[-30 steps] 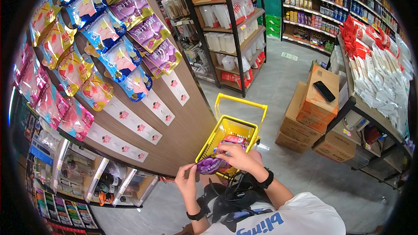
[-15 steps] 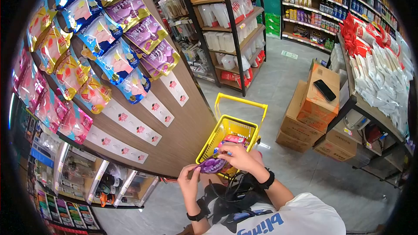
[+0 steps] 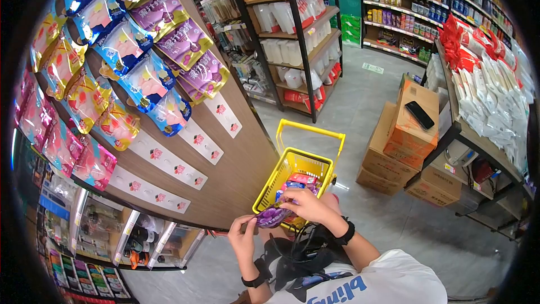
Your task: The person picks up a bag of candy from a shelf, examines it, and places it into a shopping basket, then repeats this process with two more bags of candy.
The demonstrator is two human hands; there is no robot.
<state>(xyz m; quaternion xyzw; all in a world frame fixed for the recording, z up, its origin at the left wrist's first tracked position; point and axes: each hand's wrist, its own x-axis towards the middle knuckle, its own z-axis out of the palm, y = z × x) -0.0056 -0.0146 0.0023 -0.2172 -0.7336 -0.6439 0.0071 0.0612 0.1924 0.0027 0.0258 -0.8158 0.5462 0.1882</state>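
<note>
A purple snack packet (image 3: pixel 271 217) is held low in the view, in front of my chest. My left hand (image 3: pixel 242 238) grips its left edge. My right hand (image 3: pixel 308 205) holds its right end from above. Both hands are just over the near rim of a yellow shopping basket (image 3: pixel 275 177) standing on the floor, with its handle raised and several packets inside. A wooden display wall (image 3: pixel 236 157) to the left carries hanging snack packets in purple (image 3: pixel 188 42), blue, yellow and pink.
Stacked cardboard boxes (image 3: pixel 396 146) with a black phone (image 3: pixel 419 115) on top stand right of the basket. A table of white and red packaged goods (image 3: pixel 489 95) lies at far right. Black shelving with white containers (image 3: pixel 298 39) stands behind. Grey floor lies between.
The view has shifted slightly. Both hands keep hold of the purple packet, which sits a little lower and flatter over the basket's near rim than before.
</note>
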